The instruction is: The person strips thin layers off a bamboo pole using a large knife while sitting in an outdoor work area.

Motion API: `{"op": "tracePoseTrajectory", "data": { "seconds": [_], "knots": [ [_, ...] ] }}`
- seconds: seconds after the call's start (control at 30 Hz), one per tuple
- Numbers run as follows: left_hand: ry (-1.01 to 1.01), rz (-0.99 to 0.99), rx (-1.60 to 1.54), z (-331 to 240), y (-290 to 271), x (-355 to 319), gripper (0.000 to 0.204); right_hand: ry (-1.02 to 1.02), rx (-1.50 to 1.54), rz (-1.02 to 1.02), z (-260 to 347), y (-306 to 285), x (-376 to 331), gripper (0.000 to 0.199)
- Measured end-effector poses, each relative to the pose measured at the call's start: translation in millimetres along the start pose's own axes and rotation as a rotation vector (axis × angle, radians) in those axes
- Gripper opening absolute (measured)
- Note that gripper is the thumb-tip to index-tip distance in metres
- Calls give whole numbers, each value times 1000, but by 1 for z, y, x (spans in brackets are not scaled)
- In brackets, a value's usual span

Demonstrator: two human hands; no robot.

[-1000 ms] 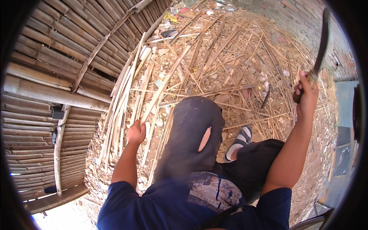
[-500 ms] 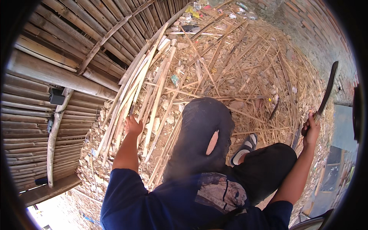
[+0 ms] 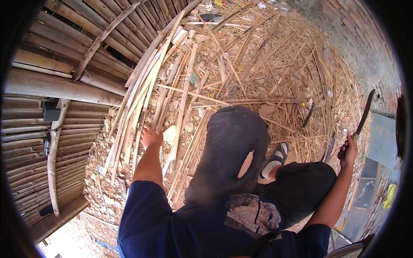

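Note:
My right hand (image 3: pixel 349 150) is closed round the handle of a machete (image 3: pixel 365 110), held out at the right. Its long, dark, slightly curved blade points up and away from me. On the left, my left hand (image 3: pixel 151 136) is down at a pile of long split bamboo strips (image 3: pixel 148 90). Its fingers are curled on a bamboo strip at the pile's right side, and the fingertips are partly hidden. More loose strips (image 3: pixel 176 116) lie just to the right of that hand.
A bamboo-pole wall (image 3: pixel 56 142) stands at the left, with a thick horizontal pole (image 3: pixel 64 88). Straw and broken strips (image 3: pixel 266 64) cover stony ground ahead. A brick wall (image 3: pixel 361 38) rises at the far right, above a grey-blue panel (image 3: pixel 383 137). My bent knee (image 3: pixel 236 129) is between my hands.
My left hand has shifted slightly right and lies closer on the strips. My right hand with the machete has come down a little. The whole view has shifted slightly.

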State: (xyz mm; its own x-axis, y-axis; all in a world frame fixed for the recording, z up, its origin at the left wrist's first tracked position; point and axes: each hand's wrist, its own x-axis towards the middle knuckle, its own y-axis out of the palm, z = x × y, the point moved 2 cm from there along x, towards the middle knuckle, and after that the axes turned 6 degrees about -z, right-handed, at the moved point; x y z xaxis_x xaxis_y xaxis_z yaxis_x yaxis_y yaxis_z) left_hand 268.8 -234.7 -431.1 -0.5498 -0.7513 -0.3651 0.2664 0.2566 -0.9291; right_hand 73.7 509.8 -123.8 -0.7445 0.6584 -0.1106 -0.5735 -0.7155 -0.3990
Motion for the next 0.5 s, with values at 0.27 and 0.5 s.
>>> {"op": "tracePoseTrajectory", "data": {
  "seconds": [0.27,0.5],
  "knots": [
    [91,-127,43,-4,10,6,42,-4,-4,20,16,14,-20,35],
    [195,-151,135,11,22,25,33,20,-72,49,6,0,-10,30]
  ]
}}
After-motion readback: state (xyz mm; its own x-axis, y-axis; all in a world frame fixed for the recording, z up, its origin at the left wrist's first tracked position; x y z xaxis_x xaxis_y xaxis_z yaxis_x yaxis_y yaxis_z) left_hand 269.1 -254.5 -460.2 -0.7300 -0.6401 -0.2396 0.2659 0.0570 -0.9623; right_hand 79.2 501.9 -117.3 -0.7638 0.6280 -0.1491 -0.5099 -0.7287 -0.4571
